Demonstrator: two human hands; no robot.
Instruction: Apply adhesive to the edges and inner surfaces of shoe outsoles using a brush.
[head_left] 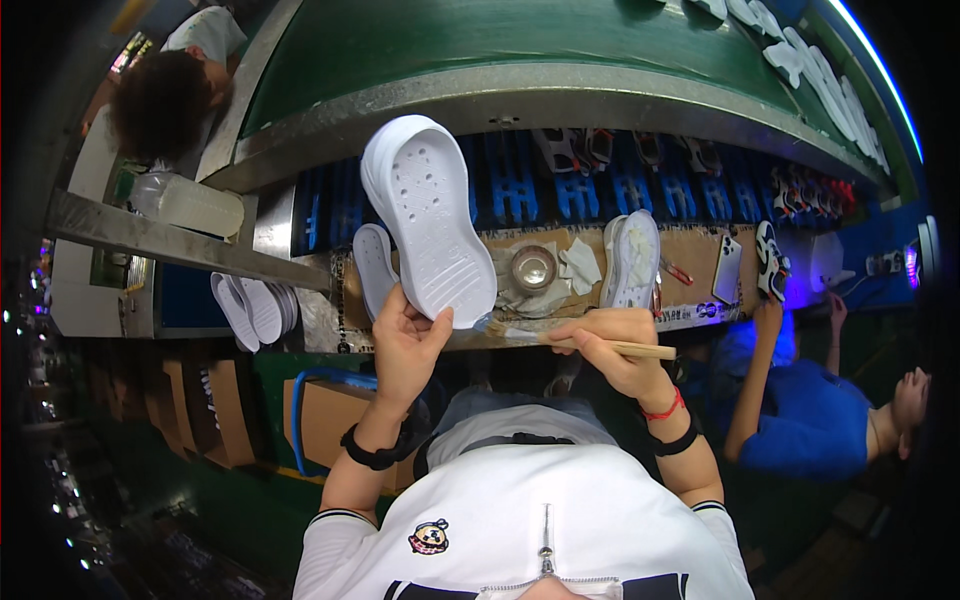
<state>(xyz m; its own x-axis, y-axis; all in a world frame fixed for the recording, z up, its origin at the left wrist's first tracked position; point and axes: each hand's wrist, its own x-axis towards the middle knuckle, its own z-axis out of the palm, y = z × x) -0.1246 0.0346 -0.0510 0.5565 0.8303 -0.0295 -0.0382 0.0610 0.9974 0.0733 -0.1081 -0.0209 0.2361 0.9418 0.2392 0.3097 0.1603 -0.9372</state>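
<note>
White sole (430, 215), brush (522, 335) at edge (480, 317), hands (408, 347) (622, 352) apart

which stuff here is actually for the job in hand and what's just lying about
In use, or likely so:
- white sole, in the left hand
- brush, in the right hand, its tip near the sole
- metal bowl on the bench, probably

Apparently just lying about:
- phone
- red-handled tool
- cardboard boxes below the bench
</note>
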